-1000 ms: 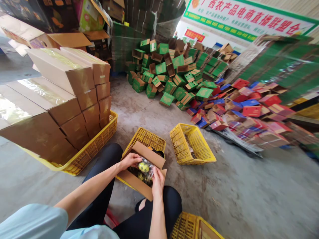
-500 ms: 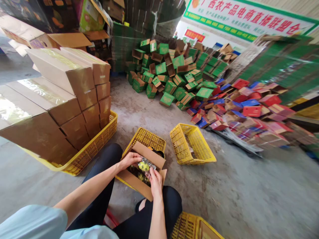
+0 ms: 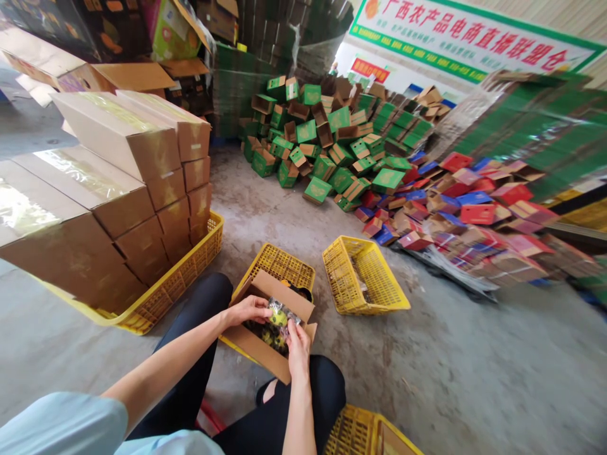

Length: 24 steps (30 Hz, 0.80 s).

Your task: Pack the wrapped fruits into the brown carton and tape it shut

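Between my two hands is a small clear plastic bag [image 3: 279, 315] with a yellow-green, dark-spotted round thing inside; its exact kind I cannot make out. The fingertips of my left hand [image 3: 251, 309] pinch the bag's left side. On its right side, my right hand [image 3: 298, 346] is closed on the plastic. Both hands are over an open cardboard box [image 3: 268, 359], its flaps spread. Similar yellow-green and dark bagged pieces [image 3: 272, 340] show inside the box. The box rests on a yellow plastic crate [image 3: 284, 262], in front of my knees.
Another yellow crate [image 3: 365, 275] stands to the right, with a third [image 3: 353, 433] at the lower right. Taped cartons [image 3: 128, 183] are stacked in a yellow crate on the left. Green boxes [image 3: 327, 164] and red-blue boxes [image 3: 474, 212] are heaped beyond.
The bag has moved slightly right within my grip, and its yellow-green content sits a little higher. Both hands have stayed closed on it, over the box.
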Available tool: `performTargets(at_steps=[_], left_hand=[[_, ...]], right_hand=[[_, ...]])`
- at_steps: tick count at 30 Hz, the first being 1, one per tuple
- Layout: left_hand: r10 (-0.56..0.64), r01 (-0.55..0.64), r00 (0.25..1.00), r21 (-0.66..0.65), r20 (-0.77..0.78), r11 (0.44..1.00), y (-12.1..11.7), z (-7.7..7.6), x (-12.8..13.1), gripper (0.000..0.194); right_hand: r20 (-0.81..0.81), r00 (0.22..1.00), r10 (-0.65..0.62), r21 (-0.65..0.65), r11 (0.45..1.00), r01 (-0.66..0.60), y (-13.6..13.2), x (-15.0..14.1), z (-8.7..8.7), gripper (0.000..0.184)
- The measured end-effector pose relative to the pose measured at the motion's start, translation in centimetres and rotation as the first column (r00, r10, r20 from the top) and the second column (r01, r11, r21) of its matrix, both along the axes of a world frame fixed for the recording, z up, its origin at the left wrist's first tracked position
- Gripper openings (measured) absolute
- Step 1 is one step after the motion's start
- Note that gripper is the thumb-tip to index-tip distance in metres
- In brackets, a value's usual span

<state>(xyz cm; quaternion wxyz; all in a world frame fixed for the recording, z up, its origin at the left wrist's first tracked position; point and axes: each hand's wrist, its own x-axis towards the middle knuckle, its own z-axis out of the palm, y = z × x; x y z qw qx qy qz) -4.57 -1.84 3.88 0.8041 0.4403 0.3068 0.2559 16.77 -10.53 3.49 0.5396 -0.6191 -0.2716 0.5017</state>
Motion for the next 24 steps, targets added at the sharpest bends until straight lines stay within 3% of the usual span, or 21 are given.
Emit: performTargets(at_steps=[6,11,13,15,18,24], left_hand=[[0.043,-0.044,0.999,0.045,0.013,0.998,0.09,0.3,0.14,0.057],[0.089,-0.089,0.996,0.027,0.033,0.996,0.12,-0.01,0.27,0.06],[0.108,-0.109,0.994,0.012,0.023,0.994,0.1,-0.22,0.39,0.061],[0.117,-0.117,0.993,0.009,-0.005,0.993,0.02,-0.34,0.48,0.06],[0.117,-0.116,0.993,0.005,-0.031,0.993,-0.14,-0.21,0.48,0.058],[0.086,-0.08,0.994,-0.071,0.074,0.994,-0.17,0.17,0.28,0.062]], right_hand=[[-0.081,0.996,0.032,0.011,0.999,-0.031,0.05,-0.33,0.4,0.059],[0.021,0.999,-0.042,0.082,0.996,0.04,0.3,-0.23,0.25,0.081],[0.109,0.994,-0.016,0.093,0.996,0.006,0.34,-0.11,0.24,0.076],[0.17,0.981,0.098,0.06,0.992,-0.109,0.27,-0.05,0.37,0.066],[0.16,0.96,0.232,0.02,0.971,-0.238,0.03,-0.13,0.69,0.055],[0.036,0.995,0.096,0.032,0.995,-0.097,-0.17,-0.42,0.95,0.04]])
